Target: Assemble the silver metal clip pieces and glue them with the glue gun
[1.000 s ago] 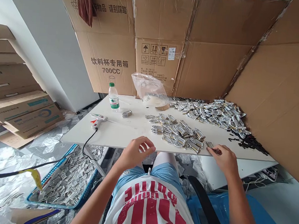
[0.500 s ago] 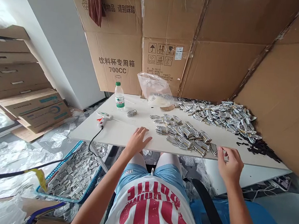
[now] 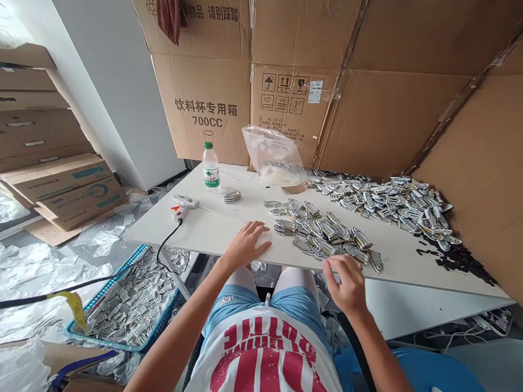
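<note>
White bench [image 3: 222, 229] walled by flattened cardboard boxes [image 3: 300, 71]. Left hand [image 3: 246, 243] flat on the near edge, fingers spread, empty. Right hand [image 3: 348, 283] at the near rim, fingers curled beside the small pile of metal clips [image 3: 322, 232]; grip unclear.

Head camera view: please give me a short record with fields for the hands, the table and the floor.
left hand: left hand flat on the white table, holds nothing
right hand: right hand at the table's front edge, beside the near pile of metal pieces; whether it holds one cannot be told
table, far side: water bottle, glue gun, plastic bag
floor: blue tray of metal pieces
</note>
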A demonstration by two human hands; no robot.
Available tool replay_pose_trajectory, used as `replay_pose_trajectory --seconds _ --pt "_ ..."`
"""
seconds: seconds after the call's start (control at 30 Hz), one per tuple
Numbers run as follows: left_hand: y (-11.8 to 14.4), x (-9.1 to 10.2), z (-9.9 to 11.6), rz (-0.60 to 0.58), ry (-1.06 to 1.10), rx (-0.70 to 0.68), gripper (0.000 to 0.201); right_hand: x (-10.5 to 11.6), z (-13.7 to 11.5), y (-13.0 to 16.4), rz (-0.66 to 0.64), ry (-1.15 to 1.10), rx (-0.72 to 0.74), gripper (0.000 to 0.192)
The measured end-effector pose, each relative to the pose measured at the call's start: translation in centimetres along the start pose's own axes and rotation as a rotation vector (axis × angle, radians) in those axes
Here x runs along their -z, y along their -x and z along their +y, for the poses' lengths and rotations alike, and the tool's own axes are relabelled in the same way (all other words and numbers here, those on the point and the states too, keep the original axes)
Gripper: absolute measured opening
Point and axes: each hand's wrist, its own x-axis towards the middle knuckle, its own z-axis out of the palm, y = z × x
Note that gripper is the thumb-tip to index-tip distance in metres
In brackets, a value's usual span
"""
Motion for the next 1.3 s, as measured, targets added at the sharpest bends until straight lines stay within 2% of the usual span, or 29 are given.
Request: replay_pose_trajectory --seconds 0.13,0.27,0.37,0.57,0.77,0.9,1.07,1.3 --pt "-0.5 -0.2 -0.6 0.014 -0.015 0.01 0.051 -1.6 -2.2 -0.3 -0.083 -0.095 0.032 0.014" --pt "-0.3 -0.1 -0.6 -0.008 0.006 -0.005 0.029 -2.3 -3.2 0.0 -0.118 -0.148 0.012 0.015" --pt "0.1 0.2 -0.2 0.003 0.034 0.007 0.026 -2.5 -3.7 0.1 -0.132 -0.165 -0.002 0.016" --pt "1.3 2.0 0.3 0.044 0.061 0.058 0.035 -3.6 -4.6 -0.6 -0.195 -0.182 -0.076 0.016" --pt "3.0 4.1 -1.4 -0.022 0.078 0.069 0.054 -6.5 -4.1 -1.9 -0.298 -0.192 -0.174 0.012" --pt "3.0 3.7 -2.3 -0.042 0.084 0.102 0.061 -8.7 -4.3 -3.0 -0.417 -0.202 -0.221 0.019" --pt "2.5 2.7 -2.3 -0.009 0.1 0.124 0.051 -10.9 -4.8 -4.3 -0.496 -0.172 -0.254 0.031" --pt "2.5 2.6 -2.4 0.004 0.158 0.124 0.044 -11.3 -4.6 -4.8 -0.542 -0.19 -0.292 0.033"
